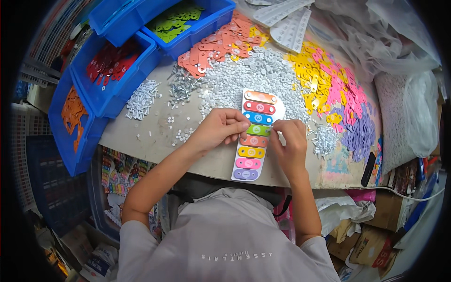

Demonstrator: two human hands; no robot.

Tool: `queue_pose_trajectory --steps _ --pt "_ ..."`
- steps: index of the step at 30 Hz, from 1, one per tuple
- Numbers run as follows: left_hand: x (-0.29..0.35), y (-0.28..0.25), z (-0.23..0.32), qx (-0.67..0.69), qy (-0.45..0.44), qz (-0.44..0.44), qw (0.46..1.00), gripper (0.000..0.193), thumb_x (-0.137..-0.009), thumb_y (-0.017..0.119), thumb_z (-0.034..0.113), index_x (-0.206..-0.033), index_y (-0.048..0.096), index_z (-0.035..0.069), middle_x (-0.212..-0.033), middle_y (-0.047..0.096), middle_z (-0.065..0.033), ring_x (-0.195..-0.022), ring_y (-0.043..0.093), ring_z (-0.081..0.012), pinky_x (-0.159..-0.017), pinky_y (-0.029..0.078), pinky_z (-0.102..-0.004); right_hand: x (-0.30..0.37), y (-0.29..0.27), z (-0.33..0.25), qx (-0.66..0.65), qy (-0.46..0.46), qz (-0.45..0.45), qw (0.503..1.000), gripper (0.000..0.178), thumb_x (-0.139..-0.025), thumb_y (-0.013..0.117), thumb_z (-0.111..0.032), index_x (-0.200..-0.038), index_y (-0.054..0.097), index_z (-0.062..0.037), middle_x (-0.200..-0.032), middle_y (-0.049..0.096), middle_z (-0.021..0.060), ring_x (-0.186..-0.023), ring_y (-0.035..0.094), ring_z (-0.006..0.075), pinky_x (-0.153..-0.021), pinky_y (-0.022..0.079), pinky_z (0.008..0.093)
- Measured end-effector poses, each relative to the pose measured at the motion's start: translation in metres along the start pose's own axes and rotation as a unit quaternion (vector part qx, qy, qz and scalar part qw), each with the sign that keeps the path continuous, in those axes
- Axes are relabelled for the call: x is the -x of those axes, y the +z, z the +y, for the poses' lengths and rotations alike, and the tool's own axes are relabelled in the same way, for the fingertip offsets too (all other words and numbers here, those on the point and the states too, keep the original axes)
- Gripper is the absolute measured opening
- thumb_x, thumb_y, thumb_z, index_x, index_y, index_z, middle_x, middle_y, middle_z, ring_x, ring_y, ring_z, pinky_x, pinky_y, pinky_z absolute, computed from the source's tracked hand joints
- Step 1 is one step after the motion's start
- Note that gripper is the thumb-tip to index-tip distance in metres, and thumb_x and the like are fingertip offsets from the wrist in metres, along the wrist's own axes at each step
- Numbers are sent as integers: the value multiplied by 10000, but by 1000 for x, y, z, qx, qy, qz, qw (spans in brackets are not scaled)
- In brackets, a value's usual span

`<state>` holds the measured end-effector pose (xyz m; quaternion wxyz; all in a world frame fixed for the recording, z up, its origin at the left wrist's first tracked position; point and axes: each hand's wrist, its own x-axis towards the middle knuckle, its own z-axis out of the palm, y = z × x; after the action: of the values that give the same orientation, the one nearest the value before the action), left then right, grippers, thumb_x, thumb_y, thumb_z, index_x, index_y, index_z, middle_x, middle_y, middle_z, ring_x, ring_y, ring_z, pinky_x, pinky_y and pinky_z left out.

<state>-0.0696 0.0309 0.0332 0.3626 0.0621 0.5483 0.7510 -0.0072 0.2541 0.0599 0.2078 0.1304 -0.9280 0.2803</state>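
A toy xylophone (251, 152) with a white base and a column of coloured bars lies upright before me on the table. White round caps show at the ends of the top bars; the lower bars show bare holes. My left hand (221, 128) pinches at the left end of the green bar (258, 130), fingertips together. Opposite it, my right hand (291, 143) is closed in a pinch at the bar's right end. Whatever small piece sits in either pinch is hidden by the fingers. Behind the xylophone spreads a heap of small white caps (225, 84).
Blue bins (110, 96) with red, orange and green bars stand at the left. White pins (142, 98) lie nearby. Salmon (221, 44), yellow (312, 84), pink (347, 89) and purple bars (359, 136) are piled around the back and right. A full clear bag (399, 117) stands far right.
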Motion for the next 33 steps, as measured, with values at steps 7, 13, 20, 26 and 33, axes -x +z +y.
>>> queue_pose_trajectory --steps 7,13,20,26,33 --pt "-3 0 -11 -41 -5 24 999 276 -950 693 169 -1147 601 -1 -803 696 -35 -662 580 -45 -585 445 -193 2 3 -1 -2 -28 -15 999 165 -772 739 28 -885 636 -35 -894 681 79 -851 602 256 -766 471 372" --pt "-11 -1 -14 -193 -29 58 979 521 -939 720 194 -1309 423 -20 -879 714 -89 -791 649 -97 -693 496 -232 11 1 12 -214 290 -61 931 246 -926 742 -199 -885 549 -50 -672 566 -5 -569 504 36 -480 343 223" --pt "-20 -1 -5 -107 -63 -7 992 514 -951 701 199 -1308 418 -39 -956 730 -149 -911 700 -144 -746 520 -248 2 1 20 -427 463 -206 748 254 -976 681 -277 -930 560 -58 -632 553 -1 -433 446 56 -394 300 213" --pt "-24 -7 -21 -101 -36 17 994 395 -914 737 187 -1129 471 -12 -831 696 -98 -741 657 -87 -581 460 -208 4 10 15 -451 463 -193 738 271 -1004 643 -268 -950 506 -40 -623 513 -9 -451 461 69 -400 345 224" --pt "-28 -9 -24 -171 -47 29 984 308 -947 684 116 -1127 467 -8 -924 720 -147 -882 702 -162 -769 548 -281 7 13 14 -451 456 -182 746 262 -1011 631 -245 -918 488 -46 -616 510 -12 -455 464 68 -407 352 225"
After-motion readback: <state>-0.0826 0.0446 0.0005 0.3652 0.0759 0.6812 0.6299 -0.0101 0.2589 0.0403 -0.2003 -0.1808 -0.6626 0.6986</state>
